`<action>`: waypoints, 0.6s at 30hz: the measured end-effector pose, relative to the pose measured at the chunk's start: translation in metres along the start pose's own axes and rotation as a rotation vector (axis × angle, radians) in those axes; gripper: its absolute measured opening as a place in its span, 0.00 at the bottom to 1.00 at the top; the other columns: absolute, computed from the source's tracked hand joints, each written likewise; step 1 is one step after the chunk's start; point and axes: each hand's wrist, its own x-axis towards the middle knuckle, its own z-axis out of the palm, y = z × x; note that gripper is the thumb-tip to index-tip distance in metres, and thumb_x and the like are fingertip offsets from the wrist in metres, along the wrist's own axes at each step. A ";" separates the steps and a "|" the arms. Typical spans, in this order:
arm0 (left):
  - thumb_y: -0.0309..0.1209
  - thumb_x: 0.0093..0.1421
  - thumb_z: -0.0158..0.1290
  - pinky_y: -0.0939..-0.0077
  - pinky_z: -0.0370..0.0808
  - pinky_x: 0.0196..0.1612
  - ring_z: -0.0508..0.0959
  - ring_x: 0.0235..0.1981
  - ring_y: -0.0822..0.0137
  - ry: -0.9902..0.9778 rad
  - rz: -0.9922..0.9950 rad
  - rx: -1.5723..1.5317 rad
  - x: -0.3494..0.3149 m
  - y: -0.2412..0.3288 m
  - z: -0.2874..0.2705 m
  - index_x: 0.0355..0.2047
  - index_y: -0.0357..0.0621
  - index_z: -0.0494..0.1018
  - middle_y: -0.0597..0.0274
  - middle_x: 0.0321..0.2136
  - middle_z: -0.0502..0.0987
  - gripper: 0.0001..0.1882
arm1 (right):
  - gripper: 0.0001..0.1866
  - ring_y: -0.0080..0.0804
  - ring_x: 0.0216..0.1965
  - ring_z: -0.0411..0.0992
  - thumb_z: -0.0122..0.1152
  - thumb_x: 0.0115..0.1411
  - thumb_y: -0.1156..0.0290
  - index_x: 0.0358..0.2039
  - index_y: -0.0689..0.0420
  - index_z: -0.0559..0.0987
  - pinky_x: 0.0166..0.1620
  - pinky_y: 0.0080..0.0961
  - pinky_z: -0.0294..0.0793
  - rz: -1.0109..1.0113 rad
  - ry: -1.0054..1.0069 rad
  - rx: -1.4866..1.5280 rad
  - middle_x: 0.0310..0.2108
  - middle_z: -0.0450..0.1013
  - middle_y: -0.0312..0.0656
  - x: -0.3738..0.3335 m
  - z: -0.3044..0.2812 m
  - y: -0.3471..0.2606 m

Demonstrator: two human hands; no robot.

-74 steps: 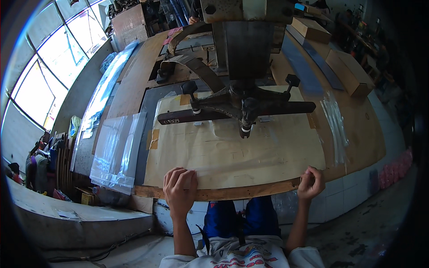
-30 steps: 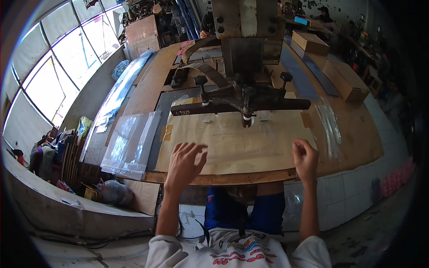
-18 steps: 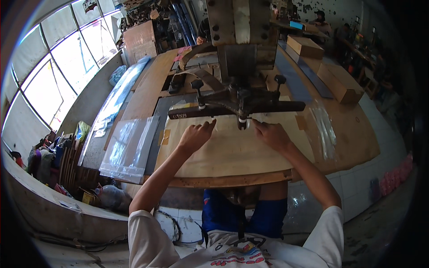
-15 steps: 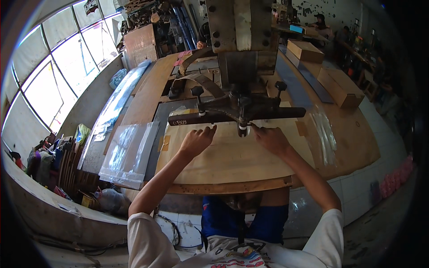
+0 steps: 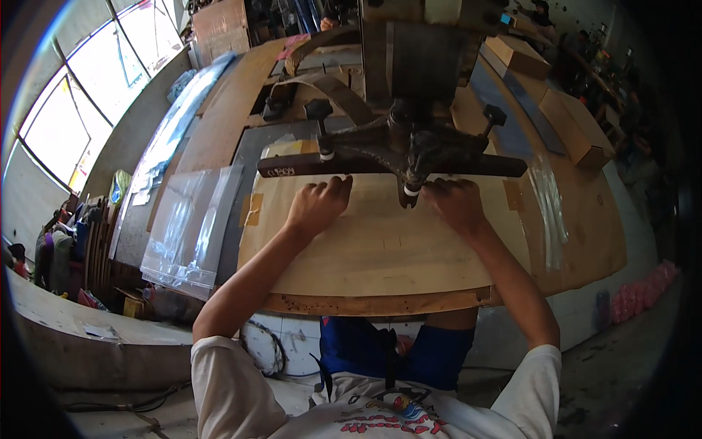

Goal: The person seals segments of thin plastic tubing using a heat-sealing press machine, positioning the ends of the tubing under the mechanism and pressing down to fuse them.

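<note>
A dark metal sealing bar (image 5: 468, 165) runs crosswise over a pale yellowish work surface (image 5: 373, 256), hung from a heavy machine head (image 5: 426, 66) by a bracket with black knobs. My left hand (image 5: 319, 205) rests on the surface just in front of the bar, left of the bracket's middle. Its fingers are curled in. My right hand (image 5: 457, 205) lies in front of the bar on the other side, close to the bracket's forked lower end (image 5: 409, 196), with its fingers bent too. Whatever the fingertips hold or press is too thin or hidden to make out.
Stacked clear plastic sheets (image 5: 191, 223) lie left of the work surface, and clear strips (image 5: 548, 212) lie to its right. Two cardboard boxes (image 5: 578, 128) stand at the right back. Another person (image 5: 540, 18) sits at the far right. Windows line the left wall.
The view has tilted down and come closer, so the machine looks larger. Both hands remain in front of the bar; the right hand's fingers look more curled than before.
</note>
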 end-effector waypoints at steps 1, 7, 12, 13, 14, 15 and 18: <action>0.27 0.59 0.56 0.76 0.76 0.23 0.81 0.22 0.73 -0.008 -0.008 -0.014 0.001 -0.001 -0.001 0.52 0.47 0.80 0.69 0.27 0.75 0.19 | 0.08 0.34 0.21 0.78 0.69 0.57 0.66 0.26 0.50 0.78 0.26 0.31 0.78 0.000 0.012 -0.021 0.19 0.76 0.36 0.001 0.000 0.001; 0.27 0.59 0.56 0.74 0.78 0.23 0.83 0.22 0.69 -0.048 -0.034 -0.093 0.004 0.003 -0.002 0.47 0.45 0.79 0.65 0.29 0.79 0.15 | 0.06 0.30 0.21 0.78 0.65 0.63 0.64 0.37 0.50 0.84 0.25 0.27 0.75 -0.040 -0.031 -0.061 0.21 0.77 0.33 -0.003 0.003 0.005; 0.26 0.58 0.55 0.72 0.80 0.23 0.84 0.22 0.63 -0.049 -0.021 -0.168 0.001 0.003 0.000 0.41 0.43 0.77 0.63 0.30 0.79 0.09 | 0.06 0.30 0.22 0.78 0.65 0.62 0.65 0.37 0.51 0.84 0.26 0.27 0.76 -0.062 -0.076 -0.066 0.23 0.78 0.33 0.000 0.001 0.001; 0.26 0.58 0.55 0.71 0.80 0.23 0.84 0.22 0.63 -0.056 -0.022 -0.182 0.001 0.003 0.000 0.40 0.43 0.77 0.63 0.29 0.79 0.08 | 0.06 0.30 0.22 0.78 0.66 0.61 0.65 0.37 0.51 0.84 0.27 0.28 0.77 -0.055 -0.086 -0.059 0.23 0.77 0.33 0.000 -0.001 0.001; 0.26 0.58 0.56 0.71 0.80 0.23 0.84 0.22 0.63 -0.064 -0.024 -0.195 0.001 0.002 -0.001 0.38 0.43 0.76 0.63 0.29 0.78 0.07 | 0.06 0.30 0.22 0.78 0.66 0.60 0.65 0.37 0.51 0.84 0.27 0.28 0.77 -0.048 -0.095 -0.053 0.23 0.77 0.33 0.000 -0.002 0.000; 0.26 0.58 0.56 0.71 0.80 0.23 0.84 0.22 0.63 -0.061 -0.024 -0.189 0.001 0.001 -0.002 0.38 0.43 0.76 0.63 0.29 0.78 0.07 | 0.06 0.30 0.22 0.78 0.66 0.60 0.65 0.37 0.51 0.84 0.27 0.28 0.77 -0.049 -0.089 -0.054 0.23 0.77 0.33 0.000 -0.002 0.000; 0.27 0.58 0.56 0.72 0.80 0.24 0.84 0.24 0.64 -0.071 0.055 -0.222 -0.001 -0.004 -0.009 0.38 0.43 0.76 0.63 0.28 0.78 0.07 | 0.07 0.30 0.22 0.78 0.68 0.59 0.65 0.37 0.51 0.83 0.27 0.28 0.77 -0.071 -0.023 0.029 0.23 0.77 0.33 -0.002 -0.008 0.001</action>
